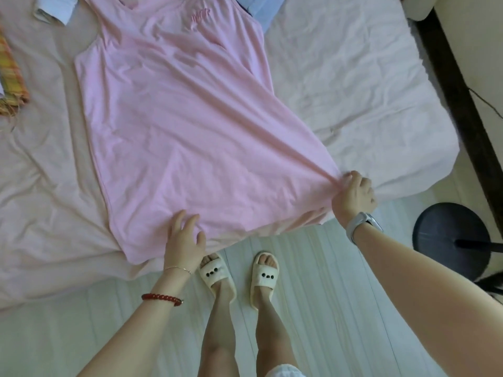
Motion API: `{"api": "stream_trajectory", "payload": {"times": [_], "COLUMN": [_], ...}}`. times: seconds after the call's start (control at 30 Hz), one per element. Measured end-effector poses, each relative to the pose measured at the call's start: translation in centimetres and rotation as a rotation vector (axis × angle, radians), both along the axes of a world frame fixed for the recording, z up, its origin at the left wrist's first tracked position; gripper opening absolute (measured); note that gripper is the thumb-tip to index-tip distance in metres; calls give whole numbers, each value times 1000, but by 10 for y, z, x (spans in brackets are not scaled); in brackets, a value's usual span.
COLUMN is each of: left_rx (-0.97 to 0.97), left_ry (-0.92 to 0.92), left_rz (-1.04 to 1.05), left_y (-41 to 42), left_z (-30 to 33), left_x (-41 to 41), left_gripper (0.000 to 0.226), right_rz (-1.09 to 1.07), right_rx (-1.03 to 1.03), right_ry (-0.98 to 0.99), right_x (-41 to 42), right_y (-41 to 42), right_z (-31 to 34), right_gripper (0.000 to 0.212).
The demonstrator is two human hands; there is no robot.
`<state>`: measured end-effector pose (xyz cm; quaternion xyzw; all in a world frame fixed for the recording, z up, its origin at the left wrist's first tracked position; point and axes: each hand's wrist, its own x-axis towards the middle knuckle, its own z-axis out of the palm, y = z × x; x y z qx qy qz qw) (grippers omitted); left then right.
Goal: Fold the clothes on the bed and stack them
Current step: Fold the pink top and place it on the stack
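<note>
A bed with a pale pink sheet is filling the upper two thirds of the frame, its near edge running across the middle. A pink sleeveless dress is lying spread flat on it, neckline toward the top of the frame, hem at the near edge. A raised emblem is sitting on the chest of the dress; its lettering is too faint to read.

The right hand, at centre right, is pinching the right hem corner in a closed grip and drawing the fabric taut toward the bed edge. The left hand, at lower centre, is resting on the hem with fingers spread wide, pressing the cloth down without gripping it.

A black round stand base is sitting on the floor at the right edge. An orange plaid cloth is lying at the left edge, and a blue garment is showing at the top. Two cream slippers are standing on the pale floor. A grey watch is circling the right wrist; a red bead bracelet is circling the left forearm.
</note>
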<state>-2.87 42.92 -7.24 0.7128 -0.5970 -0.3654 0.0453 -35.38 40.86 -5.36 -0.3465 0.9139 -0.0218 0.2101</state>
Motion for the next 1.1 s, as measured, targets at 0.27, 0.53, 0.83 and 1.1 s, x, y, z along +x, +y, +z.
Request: {"api": "stream_trajectory", "payload": {"times": [0.27,0.53,0.83,1.1], "left_rx": [1,98,-87,188], "left_ry": [-112,263,81,-247], "left_rz": [684,834,784,606], "left_y": [2,1,35,21], "left_z": [10,4,41,20], "left_x": [69,105,120,152], "left_gripper": [58,29,21,33], "right_rz": [849,1013,1112,1050], "right_rx": [94,213,233,378], "right_ry": [-55,-200,-89,-251], "right_x": [103,178,179,187], "right_y": [15,28,43,33], "right_z": [0,-9,-1,7], "right_gripper": [67,63,69,49]}}
